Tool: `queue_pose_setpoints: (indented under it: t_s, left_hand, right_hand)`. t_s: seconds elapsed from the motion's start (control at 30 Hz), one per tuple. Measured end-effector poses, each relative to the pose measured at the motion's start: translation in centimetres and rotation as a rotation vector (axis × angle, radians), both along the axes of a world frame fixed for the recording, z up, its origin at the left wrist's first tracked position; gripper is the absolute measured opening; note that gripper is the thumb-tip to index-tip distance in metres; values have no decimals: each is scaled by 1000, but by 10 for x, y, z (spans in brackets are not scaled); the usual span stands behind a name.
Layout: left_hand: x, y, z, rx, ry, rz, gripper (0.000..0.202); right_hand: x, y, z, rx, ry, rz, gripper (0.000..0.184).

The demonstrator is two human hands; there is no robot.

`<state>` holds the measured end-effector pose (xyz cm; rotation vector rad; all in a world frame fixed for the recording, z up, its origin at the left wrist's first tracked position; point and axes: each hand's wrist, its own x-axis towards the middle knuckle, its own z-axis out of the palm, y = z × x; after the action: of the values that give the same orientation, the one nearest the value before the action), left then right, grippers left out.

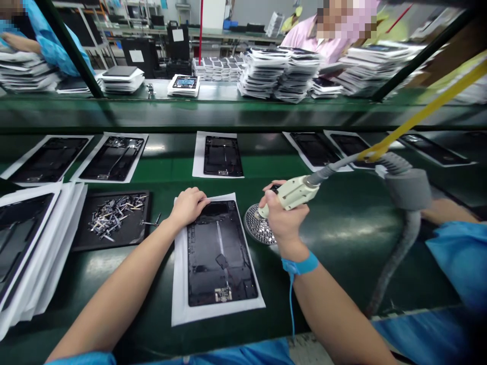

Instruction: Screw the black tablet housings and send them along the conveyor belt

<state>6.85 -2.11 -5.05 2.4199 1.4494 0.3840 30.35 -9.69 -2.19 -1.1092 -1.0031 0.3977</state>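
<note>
A black tablet housing point(205, 253) lies on a white paper sheet point(180, 304) in front of me, with a ribbon cable and a small circuit board at its near end. My left hand point(188, 205) has its fingers curled at the housing's far left corner, gripping the edge. In my right hand point(283, 215) is a pale electric screwdriver point(299, 192), fed by a grey cable. Its tip end is over a round metal dish point(253, 223) full of small holes or screws; the bit itself is mostly hidden. A blue wrist strap point(300, 264) circles my right wrist.
A black tray point(85, 238) of small metal parts lies left of my forearm, beside a stack of paper-backed housings point(49, 263). Several more housings point(222, 154) line the green belt. A padded grey hose point(407, 218) stands at right, near a person's blue sleeve point(460, 253).
</note>
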Motion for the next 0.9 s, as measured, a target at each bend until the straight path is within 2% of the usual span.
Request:
queue_pose_setpoints:
  t_s: [0.23,0.37,0.53,0.63,0.7,0.77,0.83,0.9]
  left_hand:
    - [0,0,0,-1,6,9,22]
    - [-2,1,1,6,-19,-28,22]
    - [0,9,0,28,-24,-26,26]
    - [3,2,8,118,-8,23,22]
    - [1,-11,14,205,-11,61,23]
    - [-6,-30,19,217,-4,86,25]
    - [-17,-54,24,144,47,129,25]
    - [-31,-79,27,39,140,199,27]
  right_hand:
    - [2,0,-4,-7,-14,8,23]
    - [2,1,-5,-4,-1,0,23]
    - [-1,1,7,-21,20,23,24]
    - [-10,-11,18,43,51,12,21]
    - [-21,-27,22,86,70,81,19]
    - [-33,-46,22,53,100,262,17]
    - [-45,-65,18,-7,109,466,20]
    - [-55,-80,11,-29,97,600,26]
